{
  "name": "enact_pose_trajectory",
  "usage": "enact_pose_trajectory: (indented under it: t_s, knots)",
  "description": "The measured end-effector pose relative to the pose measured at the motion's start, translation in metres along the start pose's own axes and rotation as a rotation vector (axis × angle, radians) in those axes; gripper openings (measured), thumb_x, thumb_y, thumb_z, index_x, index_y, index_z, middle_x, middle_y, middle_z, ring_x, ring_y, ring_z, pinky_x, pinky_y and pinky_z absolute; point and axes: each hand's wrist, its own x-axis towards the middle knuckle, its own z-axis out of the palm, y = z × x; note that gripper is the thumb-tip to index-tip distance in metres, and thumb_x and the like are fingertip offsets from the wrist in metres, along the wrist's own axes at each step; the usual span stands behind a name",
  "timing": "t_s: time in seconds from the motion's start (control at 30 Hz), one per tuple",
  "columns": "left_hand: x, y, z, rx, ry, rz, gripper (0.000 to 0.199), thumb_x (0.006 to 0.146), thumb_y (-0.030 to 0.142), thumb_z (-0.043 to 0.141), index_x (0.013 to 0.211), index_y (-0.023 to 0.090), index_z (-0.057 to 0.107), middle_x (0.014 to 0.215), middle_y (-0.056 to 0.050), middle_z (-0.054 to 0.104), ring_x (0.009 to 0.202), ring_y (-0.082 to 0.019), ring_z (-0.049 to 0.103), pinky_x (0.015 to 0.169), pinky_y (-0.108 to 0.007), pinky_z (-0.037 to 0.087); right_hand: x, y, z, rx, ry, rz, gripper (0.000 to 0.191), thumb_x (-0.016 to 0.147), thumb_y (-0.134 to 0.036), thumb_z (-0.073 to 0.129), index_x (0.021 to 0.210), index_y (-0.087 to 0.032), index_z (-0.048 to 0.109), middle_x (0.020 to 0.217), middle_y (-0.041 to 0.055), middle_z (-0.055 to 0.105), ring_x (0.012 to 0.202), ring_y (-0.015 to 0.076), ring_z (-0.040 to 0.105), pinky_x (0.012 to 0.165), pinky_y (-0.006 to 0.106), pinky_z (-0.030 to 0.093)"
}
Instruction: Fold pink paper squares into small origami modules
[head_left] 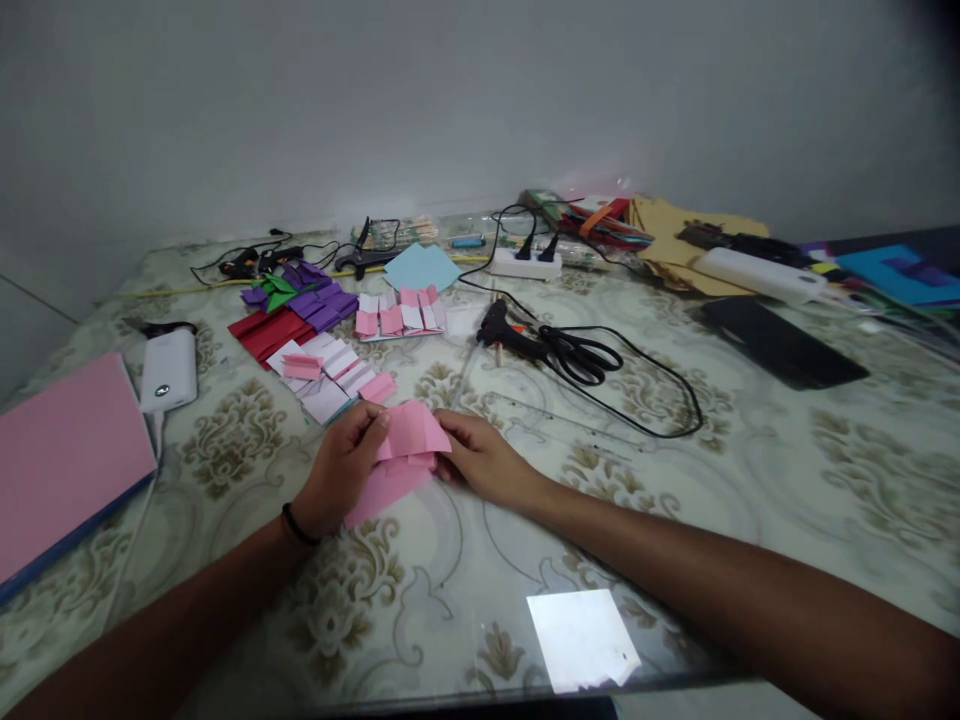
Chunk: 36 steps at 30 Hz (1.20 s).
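A piece of folded pink paper [411,428] is held up between both hands over the table. My left hand [351,452] grips its left edge, with the thumb on top. At the right edge my right hand [480,455] pinches it, the fingertips partly hidden behind the paper. Beneath it, another pink sheet [386,490] lies on the table, partly covered. Just beyond my left hand are folded pink and white paper pieces [326,370]. More pink folded strips [401,312] lie farther back.
A black glue gun [510,335] with a coiled cord stands beyond my right hand. Around lie a white power bank [169,368], a large pink sheet [71,455], purple folded paper [324,305], a white power strip [525,263], a black phone [784,342] and a white square [583,640].
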Motion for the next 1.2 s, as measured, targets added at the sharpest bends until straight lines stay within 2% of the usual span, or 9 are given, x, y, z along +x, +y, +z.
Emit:
enact_pose_trajectory:
  t_s: [0.13,0.23,0.33,0.47,0.7,0.9,1.0,1.2]
  knots:
    - [0.0003,0.0016,0.0011,-0.038,0.012,-0.033,0.03,0.096,0.043,0.051,0.078,0.02,0.052,0.056,0.007,0.039,0.051,-0.01,0.036,0.049,-0.023,0.03,0.001,0.0019,-0.0001,0.126,0.034,0.002,0.037,0.098,-0.047,0.046,0.077,-0.018,0.056,0.057,-0.0032,0.055,0.049,0.0093,0.047,0.05,0.022,0.037]
    - [-0.0001,0.0009,0.0018,-0.03,0.035,-0.033,0.029,0.096,0.044,0.052,0.078,0.02,0.052,0.059,0.006,0.04,0.051,-0.01,0.037,0.049,-0.022,0.033,0.0017,0.0018,-0.0004,0.2,0.042,-0.001,0.042,0.098,-0.052,0.04,0.08,-0.017,0.056,0.056,-0.0017,0.057,0.047,0.0111,0.05,0.049,0.023,0.04]
    - [-0.0011,-0.0005,0.0022,0.011,0.026,-0.003,0.029,0.096,0.044,0.052,0.08,0.02,0.053,0.064,0.005,0.043,0.056,-0.011,0.04,0.052,-0.023,0.035,0.0016,-0.0002,-0.0002,0.16,0.037,0.051,0.043,0.095,-0.058,0.047,0.08,-0.018,0.054,0.057,-0.0027,0.057,0.045,0.0099,0.05,0.046,0.022,0.039]
    - [-0.0028,0.0003,0.0014,0.03,-0.026,0.006,0.028,0.096,0.045,0.052,0.085,0.02,0.056,0.067,0.004,0.047,0.06,-0.012,0.042,0.055,-0.024,0.035,0.0014,-0.0005,0.0004,0.059,0.03,0.105,0.035,0.092,-0.052,0.06,0.086,-0.018,0.055,0.054,-0.0062,0.055,0.042,0.008,0.048,0.043,0.019,0.036]
    - [-0.0025,0.0028,-0.0014,0.01,-0.042,0.02,0.034,0.099,0.041,0.046,0.073,0.019,0.047,0.065,0.004,0.042,0.062,-0.013,0.04,0.06,-0.026,0.033,0.0003,0.0016,-0.0007,0.003,-0.01,0.071,0.037,0.095,-0.051,0.055,0.076,-0.019,0.051,0.054,-0.0058,0.055,0.043,0.0071,0.045,0.045,0.019,0.035]
    - [-0.0018,0.005,-0.0022,-0.004,-0.062,0.06,0.033,0.097,0.037,0.046,0.07,0.02,0.043,0.069,0.003,0.041,0.067,-0.014,0.039,0.063,-0.027,0.034,-0.0001,-0.0007,-0.0009,-0.002,-0.04,0.055,0.038,0.095,-0.054,0.055,0.08,-0.019,0.051,0.056,-0.0056,0.053,0.048,0.0085,0.047,0.049,0.02,0.035]
    - [-0.0028,0.0067,-0.0027,0.024,-0.095,0.062,0.032,0.097,0.037,0.045,0.07,0.02,0.043,0.07,0.002,0.042,0.068,-0.014,0.04,0.063,-0.027,0.034,-0.0002,0.0005,-0.0008,-0.035,-0.014,0.033,0.039,0.095,-0.054,0.055,0.078,-0.019,0.05,0.057,-0.0054,0.052,0.05,0.0089,0.046,0.05,0.021,0.035]
    - [-0.0018,0.0045,-0.0022,0.017,-0.066,0.083,0.031,0.097,0.036,0.045,0.071,0.02,0.043,0.07,0.002,0.043,0.069,-0.015,0.041,0.064,-0.027,0.036,-0.0006,0.0035,0.0003,-0.07,0.034,0.028,0.039,0.093,-0.052,0.06,0.075,-0.019,0.048,0.054,-0.006,0.051,0.047,0.0081,0.042,0.048,0.021,0.031]
